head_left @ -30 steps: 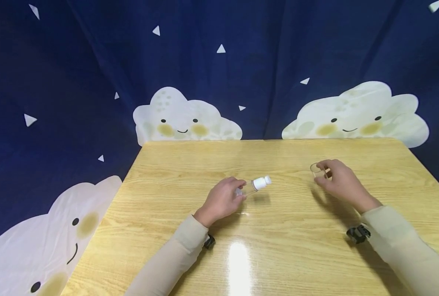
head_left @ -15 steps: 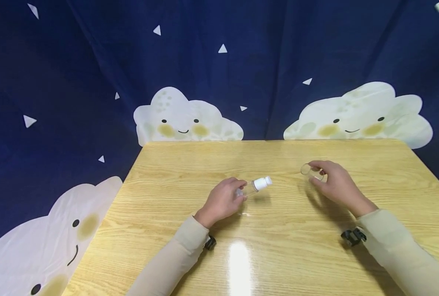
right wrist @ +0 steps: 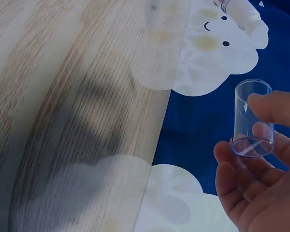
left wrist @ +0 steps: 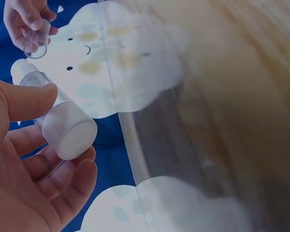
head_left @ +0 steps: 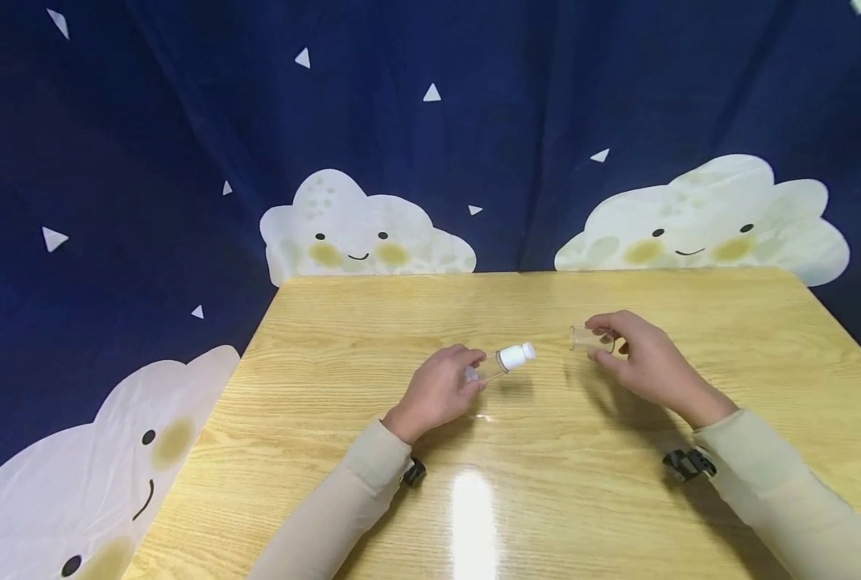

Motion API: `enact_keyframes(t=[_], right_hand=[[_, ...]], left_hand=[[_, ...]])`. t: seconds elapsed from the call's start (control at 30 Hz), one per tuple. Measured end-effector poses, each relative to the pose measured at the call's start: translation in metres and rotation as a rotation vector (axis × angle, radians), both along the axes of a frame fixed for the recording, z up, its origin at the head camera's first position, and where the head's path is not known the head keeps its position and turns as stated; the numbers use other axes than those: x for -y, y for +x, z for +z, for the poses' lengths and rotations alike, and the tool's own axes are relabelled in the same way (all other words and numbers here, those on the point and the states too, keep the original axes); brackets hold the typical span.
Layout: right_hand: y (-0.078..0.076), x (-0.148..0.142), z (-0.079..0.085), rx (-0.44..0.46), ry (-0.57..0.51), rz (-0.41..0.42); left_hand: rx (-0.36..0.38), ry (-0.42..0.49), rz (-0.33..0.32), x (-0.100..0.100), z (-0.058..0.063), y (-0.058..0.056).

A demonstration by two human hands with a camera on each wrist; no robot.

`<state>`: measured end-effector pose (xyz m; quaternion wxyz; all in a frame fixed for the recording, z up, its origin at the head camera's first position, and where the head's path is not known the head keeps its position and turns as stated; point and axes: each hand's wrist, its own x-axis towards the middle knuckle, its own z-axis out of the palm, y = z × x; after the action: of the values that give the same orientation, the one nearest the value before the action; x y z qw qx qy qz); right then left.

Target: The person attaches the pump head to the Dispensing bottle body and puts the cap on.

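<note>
My left hand grips a small clear pump bottle by its lower end, thumb on one side and fingers on the other. The bottle tilts so that its white pump top points right and slightly up. In the left wrist view its white base faces the camera. My right hand pinches a clear cylindrical cap between thumb and fingers. The cap lies sideways, its rim toward the bottle's white top, with a gap between them. Both things are held above the table, casting shadows.
The pale wooden table spreads under both hands, its far edge against a dark blue curtain printed with clouds and triangles. A black wrist camera is strapped at the right sleeve.
My right hand has moved left toward the bottle, turning the clear cap from a more upright position to sideways. My left hand and the bottle have barely moved.
</note>
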<state>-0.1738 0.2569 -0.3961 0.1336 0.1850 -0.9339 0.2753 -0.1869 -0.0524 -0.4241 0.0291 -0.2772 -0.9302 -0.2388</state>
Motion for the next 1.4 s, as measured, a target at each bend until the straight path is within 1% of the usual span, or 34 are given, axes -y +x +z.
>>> enact_keyframes(t=[0.17,0.4,0.63,0.8,0.93,1.13,1.3,1.4], right_hand=[[0.000,0.001,0.001,-0.016,-0.001,0.028],[-0.002,0.004,0.005,-0.077,0.002,0.045],[0.001,0.013,0.011,-0.057,-0.008,0.065],[0.003,0.016,0.014,-0.060,-0.004,0.063],[0.005,0.017,0.014,-0.067,-0.012,0.070],[0.007,0.018,0.014,-0.080,-0.007,0.079],[0.008,0.021,0.015,-0.096,-0.018,0.110],[0.008,0.022,0.015,-0.103,-0.011,0.115]], left_hand=[[-0.002,-0.005,-0.003,-0.001,0.000,0.000],[-0.009,0.006,-0.005,-0.003,0.003,-0.002],[-0.013,0.009,-0.004,-0.004,0.004,-0.002],[-0.014,0.017,-0.015,-0.006,0.003,-0.002],[-0.021,0.013,-0.016,-0.007,0.002,-0.002],[-0.010,0.005,-0.011,-0.009,0.004,-0.001],[0.003,0.008,-0.014,-0.011,0.005,0.000],[0.006,0.010,-0.017,-0.013,0.006,0.001]])
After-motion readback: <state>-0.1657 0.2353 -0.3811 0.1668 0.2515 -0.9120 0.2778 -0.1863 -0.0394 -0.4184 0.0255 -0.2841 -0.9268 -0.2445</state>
